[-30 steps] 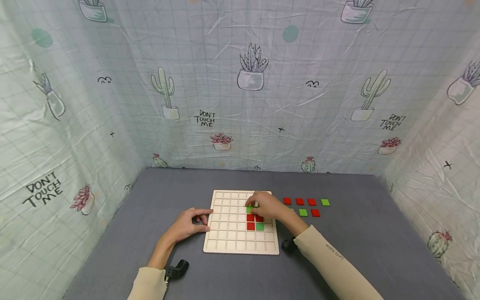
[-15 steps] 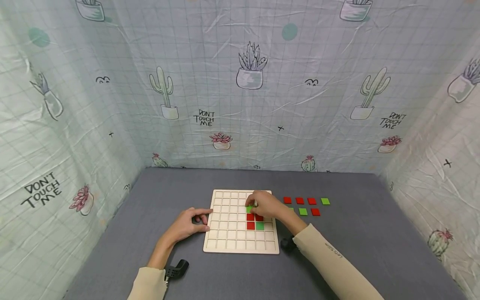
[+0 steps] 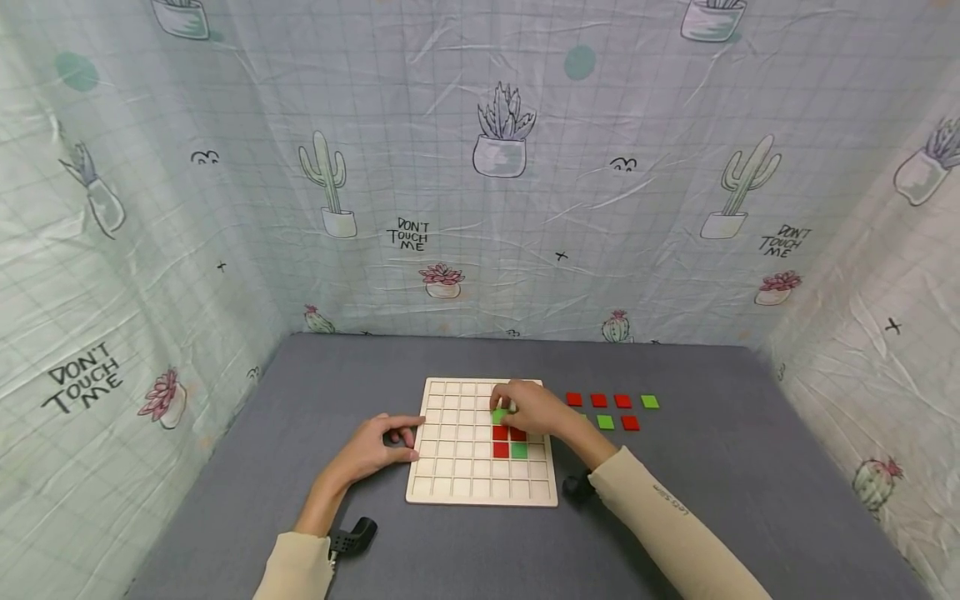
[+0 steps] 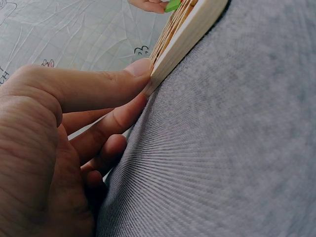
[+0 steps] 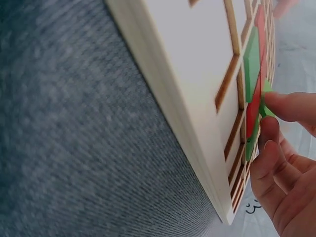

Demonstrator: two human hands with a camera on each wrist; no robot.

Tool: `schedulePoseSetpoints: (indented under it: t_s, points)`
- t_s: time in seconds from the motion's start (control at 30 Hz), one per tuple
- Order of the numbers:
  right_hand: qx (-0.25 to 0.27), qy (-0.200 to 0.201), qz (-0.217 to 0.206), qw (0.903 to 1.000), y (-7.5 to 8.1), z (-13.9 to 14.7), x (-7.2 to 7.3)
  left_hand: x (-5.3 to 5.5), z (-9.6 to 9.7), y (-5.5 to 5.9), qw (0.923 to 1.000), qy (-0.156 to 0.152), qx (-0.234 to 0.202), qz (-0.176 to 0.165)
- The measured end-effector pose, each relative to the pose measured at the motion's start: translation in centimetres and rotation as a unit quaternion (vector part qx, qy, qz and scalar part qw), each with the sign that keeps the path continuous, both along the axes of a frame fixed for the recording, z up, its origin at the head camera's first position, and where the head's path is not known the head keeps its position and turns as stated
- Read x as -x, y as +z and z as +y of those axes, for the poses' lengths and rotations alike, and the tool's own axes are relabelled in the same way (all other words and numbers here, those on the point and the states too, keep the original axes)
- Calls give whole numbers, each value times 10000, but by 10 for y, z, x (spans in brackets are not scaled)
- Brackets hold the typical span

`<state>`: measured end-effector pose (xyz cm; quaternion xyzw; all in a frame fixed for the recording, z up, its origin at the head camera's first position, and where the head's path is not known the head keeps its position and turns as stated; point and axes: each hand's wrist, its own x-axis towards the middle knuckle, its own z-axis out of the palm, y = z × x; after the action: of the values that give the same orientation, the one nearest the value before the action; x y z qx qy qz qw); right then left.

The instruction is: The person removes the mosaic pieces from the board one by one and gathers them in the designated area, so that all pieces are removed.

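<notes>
Far left, patterned sheet (image 3: 180, 308) hung as a wall, carried round the back and right sides (cacti and "DON'T TOUCH ME" printed on it). Grey tabletop (image 3: 330, 367) enclosed by it.

Next, left hand (image 3: 371, 448) set against the left edge of the wooden grid board (image 3: 450, 472). Thumb and index spread wide, both tips touching the edge; other fingers loosely bent. Nothing gripped by it. Black wrist camera (image 3: 354, 537) worn below, just beside the cream left sleeve (image 3: 294, 567).

Board laid flat, mid-table. Right of its centre, a green tile (image 3: 499, 416) is pinched narrowly between thumb and fingertips by the right hand (image 3: 534, 408), at the board surface; whether it is fully seated can't be told. Directly in front of it, two red tiles (image 3: 500, 442) are lined up in one column. One column right, a red tile, partly covered by the hand, is followed by another green tile (image 3: 518, 450). A further green one (image 5: 252, 141) is shown beneath the fingers in the right wrist view.

Right of the board, loose tiles (image 3: 622, 402) are laid in two rows: back, three red then one green; front, green (mostly hidden), green, red.
</notes>
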<state>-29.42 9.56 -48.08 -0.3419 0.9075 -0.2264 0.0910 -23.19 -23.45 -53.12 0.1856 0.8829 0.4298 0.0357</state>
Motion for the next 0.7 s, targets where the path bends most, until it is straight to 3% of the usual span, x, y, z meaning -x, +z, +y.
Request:
schedulePoseSetpoints:
  t_s: [0.3, 0.7]
  points:
    - [204, 81, 216, 9995, 5, 3, -3, 1, 0, 0, 10000, 80, 43, -11]
    - [-18, 42, 450, 9990, 6, 4, -4, 0, 0, 3, 9999, 59, 4, -81]
